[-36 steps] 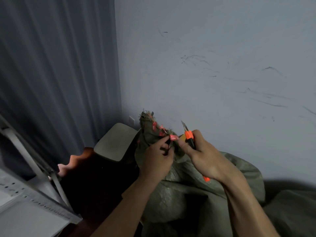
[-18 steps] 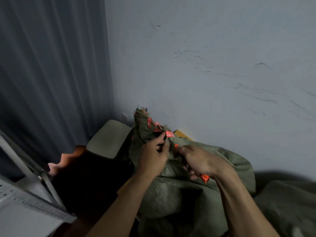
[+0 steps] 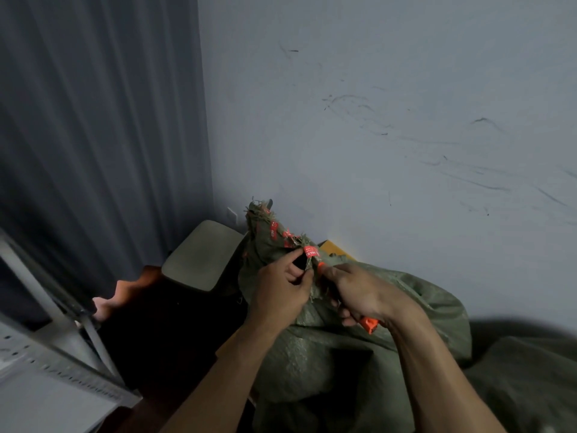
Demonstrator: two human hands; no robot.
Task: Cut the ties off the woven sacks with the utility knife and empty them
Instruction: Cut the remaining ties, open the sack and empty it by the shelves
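Down in the corner, an olive-green woven sack [image 3: 312,354] sits slumped against a pale scuffed wall [image 3: 390,120], its frayed neck gathered into a peak that points up and to the left. Red printed ties [image 3: 310,252] are wound around that neck, with more red strips showing higher up toward the ragged tip.

The left hand [image 3: 281,289] grips the bunched fabric just below the nearest red band, with its fingers curled and its thumb pressed against the neck so that the cloth is pinched between them. The right hand [image 3: 362,295] is wrapped around an orange utility knife [image 3: 370,327]. The knife's butt end sticks out below the heel of the palm, and its orange nose emerges past the forefinger, right beside the red band. The blade is hidden between the fabric and the fingers, so I cannot tell whether it touches the tie. The two hands are close together, nearly touching, at the neck of the sack.

A second dark green sack [image 3: 524,379] lies low at the right, just beside the first. Behind the neck, a corner of a yellow object [image 3: 330,246] shows against the wall. A grey padded stool seat [image 3: 203,254] stands left of the sack, beside a grey pleated curtain [image 3: 93,135]. A perforated metal shelf frame [image 3: 46,364] crosses the lower left corner.
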